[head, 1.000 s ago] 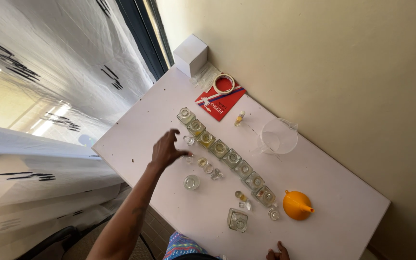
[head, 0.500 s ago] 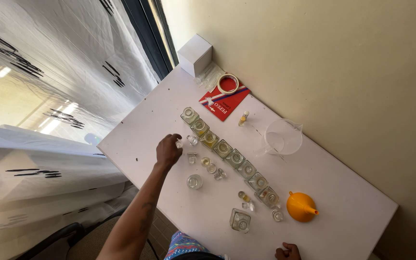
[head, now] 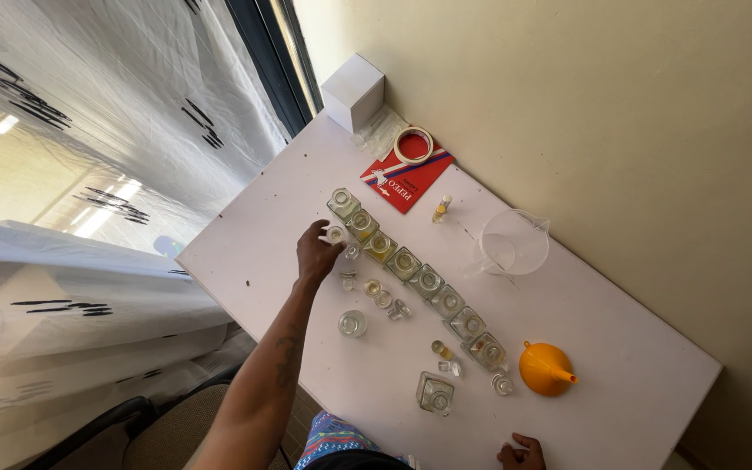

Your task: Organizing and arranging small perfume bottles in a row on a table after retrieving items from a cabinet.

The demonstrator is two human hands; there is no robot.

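Observation:
My left hand reaches over the white table and holds a small clear glass stopper just beside the far end of a diagonal row of several square glass bottles. Loose glass stoppers and a small round glass jar lie just below the row. My right hand rests on the table's near edge with curled fingers and nothing in it. A single square bottle stands apart near that hand.
An orange funnel lies at the right. A clear plastic measuring jug stands behind the row, with a small yellow vial beside it. A red booklet, a tape roll and a white box sit at the far end.
My left hand has moved from the loose stoppers up toward the far end of the bottle row and now holds a stopper. My right hand stays at the near edge.

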